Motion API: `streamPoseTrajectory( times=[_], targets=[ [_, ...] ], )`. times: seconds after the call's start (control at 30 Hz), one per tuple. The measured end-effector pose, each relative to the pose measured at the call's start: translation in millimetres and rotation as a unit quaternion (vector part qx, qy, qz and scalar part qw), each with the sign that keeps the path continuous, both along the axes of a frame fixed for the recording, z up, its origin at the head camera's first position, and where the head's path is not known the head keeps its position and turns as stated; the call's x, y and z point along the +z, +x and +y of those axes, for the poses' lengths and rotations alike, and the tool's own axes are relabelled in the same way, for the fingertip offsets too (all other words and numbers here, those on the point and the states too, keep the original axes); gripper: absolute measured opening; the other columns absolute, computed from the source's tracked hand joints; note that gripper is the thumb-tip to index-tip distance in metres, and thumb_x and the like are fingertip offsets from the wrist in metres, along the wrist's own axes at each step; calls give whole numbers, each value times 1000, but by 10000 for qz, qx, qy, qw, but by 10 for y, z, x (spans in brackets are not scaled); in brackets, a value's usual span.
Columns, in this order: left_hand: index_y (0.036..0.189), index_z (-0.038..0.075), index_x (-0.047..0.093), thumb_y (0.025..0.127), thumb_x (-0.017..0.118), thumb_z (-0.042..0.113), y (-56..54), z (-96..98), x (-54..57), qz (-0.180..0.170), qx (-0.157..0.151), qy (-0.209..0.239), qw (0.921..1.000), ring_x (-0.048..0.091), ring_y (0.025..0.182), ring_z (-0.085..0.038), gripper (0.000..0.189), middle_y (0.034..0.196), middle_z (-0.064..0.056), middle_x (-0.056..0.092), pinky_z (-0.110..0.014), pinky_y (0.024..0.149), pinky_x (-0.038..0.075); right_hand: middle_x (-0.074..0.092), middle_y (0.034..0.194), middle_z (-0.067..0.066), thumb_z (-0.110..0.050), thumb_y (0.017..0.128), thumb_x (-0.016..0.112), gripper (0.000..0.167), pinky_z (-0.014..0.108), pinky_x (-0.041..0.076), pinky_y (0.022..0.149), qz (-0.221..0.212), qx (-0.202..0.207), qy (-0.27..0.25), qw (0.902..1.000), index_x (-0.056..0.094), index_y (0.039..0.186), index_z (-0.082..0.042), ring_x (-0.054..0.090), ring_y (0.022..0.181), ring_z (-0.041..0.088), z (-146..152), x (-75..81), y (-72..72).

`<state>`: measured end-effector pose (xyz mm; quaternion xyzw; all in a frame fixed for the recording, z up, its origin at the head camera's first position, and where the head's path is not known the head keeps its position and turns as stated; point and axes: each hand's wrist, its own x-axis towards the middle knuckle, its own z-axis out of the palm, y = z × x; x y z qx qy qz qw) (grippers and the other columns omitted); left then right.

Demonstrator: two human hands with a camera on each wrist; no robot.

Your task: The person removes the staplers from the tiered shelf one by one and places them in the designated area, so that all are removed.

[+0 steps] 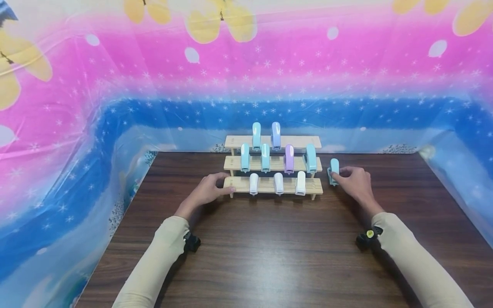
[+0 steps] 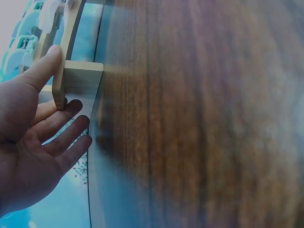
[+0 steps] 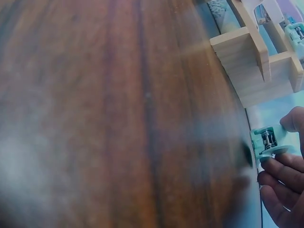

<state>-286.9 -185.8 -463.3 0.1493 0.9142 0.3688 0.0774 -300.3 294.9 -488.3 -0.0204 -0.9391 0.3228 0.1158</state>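
Observation:
A three-step wooden display rack (image 1: 269, 185) stands on the table with small staplers on its steps. At its left end, my left hand (image 1: 209, 188) pinches the lowest board, thumb on top and forefinger at its end; the other fingers spread beside it in the left wrist view. Right of the rack, my right hand (image 1: 355, 183) holds a teal stapler (image 1: 334, 171) between thumb and fingers. The right wrist view shows the metal front of that stapler (image 3: 269, 138) close to the fingertips. The stapler stands upright, apart from the rack.
On the top step are a teal stapler (image 1: 256, 136) and a blue-violet stapler (image 1: 275, 135). The middle step bears several, including a purple stapler (image 1: 289, 158). Three whitish staplers, one at the left (image 1: 253, 184), sit on the lowest step. A patterned cloth (image 1: 269, 98) hangs behind the brown table (image 1: 262, 256).

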Motion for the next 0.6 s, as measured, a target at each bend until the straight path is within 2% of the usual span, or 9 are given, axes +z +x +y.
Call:
streamPoseTrajectory(
  times=[0.3, 0.6],
  targets=[
    [143, 1, 56, 95, 74, 41, 12, 1, -2, 1, 12, -37, 10000, 47, 140, -36, 65, 148, -21, 54, -57, 110, 42, 74, 109, 24, -51, 93, 68, 60, 35, 43, 70, 58, 15, 6, 10000, 73, 118, 3, 59, 82, 30, 20, -71, -4],
    [142, 2, 57, 94, 75, 39, 8, 2, -2, 12, 11, 29, 10000, 48, 139, -35, 63, 146, -19, 56, -56, 110, 42, 72, 115, 26, -52, 94, 67, 63, 41, 47, 76, 7, -2, -39, 10000, 71, 121, 4, 62, 91, 33, 12, -59, 14]
  ],
)
